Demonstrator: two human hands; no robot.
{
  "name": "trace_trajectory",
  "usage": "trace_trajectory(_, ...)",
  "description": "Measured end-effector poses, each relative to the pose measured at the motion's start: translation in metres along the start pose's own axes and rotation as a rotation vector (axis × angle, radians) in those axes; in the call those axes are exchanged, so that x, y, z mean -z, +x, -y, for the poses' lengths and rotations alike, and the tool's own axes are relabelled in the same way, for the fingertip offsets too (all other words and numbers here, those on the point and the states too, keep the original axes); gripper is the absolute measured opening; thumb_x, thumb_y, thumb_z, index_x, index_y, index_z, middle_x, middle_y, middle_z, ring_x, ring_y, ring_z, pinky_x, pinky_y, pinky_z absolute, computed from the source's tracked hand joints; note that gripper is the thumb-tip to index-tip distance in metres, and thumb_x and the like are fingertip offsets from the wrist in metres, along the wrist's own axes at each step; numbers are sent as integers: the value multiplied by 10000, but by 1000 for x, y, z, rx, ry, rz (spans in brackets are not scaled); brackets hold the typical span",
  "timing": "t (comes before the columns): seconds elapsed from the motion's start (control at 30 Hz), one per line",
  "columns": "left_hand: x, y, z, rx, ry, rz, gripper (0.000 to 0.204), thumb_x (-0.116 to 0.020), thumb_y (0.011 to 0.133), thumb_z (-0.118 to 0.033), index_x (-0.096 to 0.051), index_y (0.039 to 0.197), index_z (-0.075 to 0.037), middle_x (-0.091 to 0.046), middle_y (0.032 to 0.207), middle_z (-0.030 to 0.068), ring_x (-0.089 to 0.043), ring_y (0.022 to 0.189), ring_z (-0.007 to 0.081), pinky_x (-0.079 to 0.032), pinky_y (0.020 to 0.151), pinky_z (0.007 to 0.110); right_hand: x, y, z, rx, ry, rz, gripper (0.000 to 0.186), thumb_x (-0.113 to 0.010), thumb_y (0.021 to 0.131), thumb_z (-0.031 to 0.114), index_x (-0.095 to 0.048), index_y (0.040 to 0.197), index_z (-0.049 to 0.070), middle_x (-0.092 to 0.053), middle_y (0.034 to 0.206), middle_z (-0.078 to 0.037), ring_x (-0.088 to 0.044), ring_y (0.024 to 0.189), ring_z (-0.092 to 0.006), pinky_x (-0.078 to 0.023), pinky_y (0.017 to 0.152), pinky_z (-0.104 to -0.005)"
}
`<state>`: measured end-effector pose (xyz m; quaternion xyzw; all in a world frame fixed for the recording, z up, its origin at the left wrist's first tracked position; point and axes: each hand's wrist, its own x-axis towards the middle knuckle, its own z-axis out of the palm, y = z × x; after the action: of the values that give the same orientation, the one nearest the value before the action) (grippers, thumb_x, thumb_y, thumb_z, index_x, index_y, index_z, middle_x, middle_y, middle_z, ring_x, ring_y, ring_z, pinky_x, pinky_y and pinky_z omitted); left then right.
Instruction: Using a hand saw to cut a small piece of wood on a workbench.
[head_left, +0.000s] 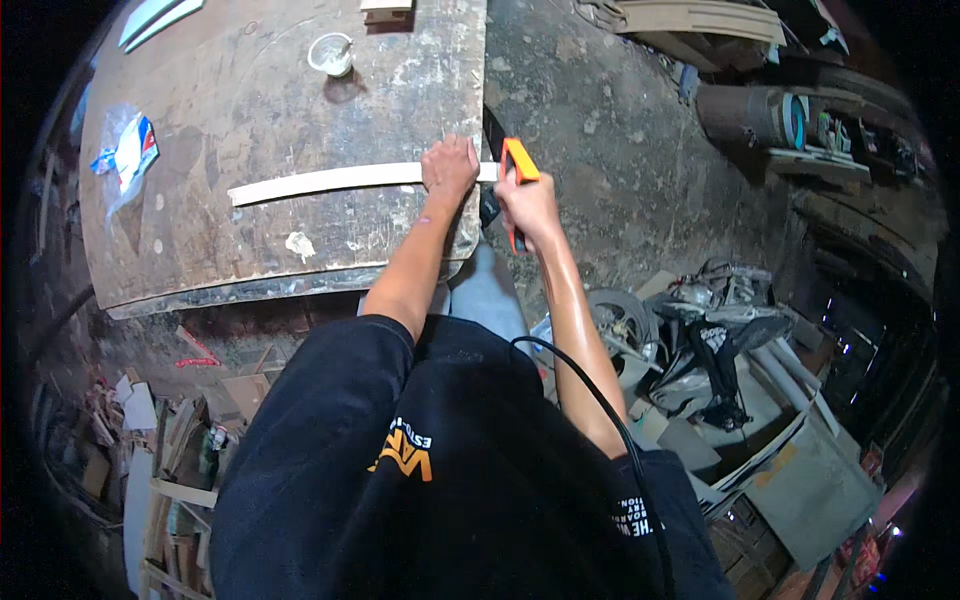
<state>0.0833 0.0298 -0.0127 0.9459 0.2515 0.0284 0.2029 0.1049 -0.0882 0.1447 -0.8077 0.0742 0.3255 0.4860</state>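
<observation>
Two bare hands, close together at the right edge of the wooden worktable (pixel 250 130). Leftmost: blue, white and red plastic packet (pixel 130 150), near the left edge. Next, long white strip (pixel 320 182), slightly bowed, long axis left to right, roughly along the near edge; its right end juts just past the right edge. White cup (pixel 332 55) stands farther from the near edge. Left hand (pixel 450 165) lies over the strip beside the right edge, fingers bent; how firmly, cannot tell. Then orange-handled handsaw (pixel 519 160), dark blade running across the strip's axis just off the edge; contact unclear. Right hand (pixel 530 207), nearer the jutting end, wraps its fingers round the handle; strip extends left from them.
</observation>
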Motion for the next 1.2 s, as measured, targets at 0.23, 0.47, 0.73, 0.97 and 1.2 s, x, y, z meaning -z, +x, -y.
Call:
trace_trajectory(0.23,7,-3,-18,-26,-8,5,343,-518,974,-350,-714,844,-101,-671,905,100,-693,808,311,-547,723,460,10,51,7,-83,59,48,161,-650,801,89,-546,686,43,-540,523,-46,-484,372,-147,-382,368,-346)
trace_trajectory(0.47,9,9,-11,17,-39,-15,327,-534,966,-341,-701,819,-102,-668,883,100,-687,799,306,-549,712,458,15,23,11,-105,207,51,163,-610,810,30,-514,682,61,-513,527,-16,-470,386,-111,-359,352,-309)
trace_trajectory(0.73,0,1,-2,-15,-16,-42,322,-530,970,-332,-702,809,-112,-662,862,96,-685,791,300,-538,717,472,16,-3,22,-155,197,65,137,-604,823,35,-515,723,63,-479,538,6,-436,385,-110,-346,372,-303)
trace_trajectory(0.97,0,1,-3,1,3,-41,319,-536,964,-334,-701,813,-107,-656,850,83,-683,783,285,-540,698,455,-2,21,-6,-51,80,10,187,-596,827,15,-491,687,82,-492,522,-6,-459,377,-107,-337,363,-289)
trace_trajectory(1.2,4,6,-12,8,-35,3,317,-535,966,-337,-705,833,-105,-679,894,99,-693,820,295,-542,723,458,6,41,-10,-23,49,-18,194,-641,771,39,-517,625,66,-532,531,-19,-480,392,-118,-364,377,-311)
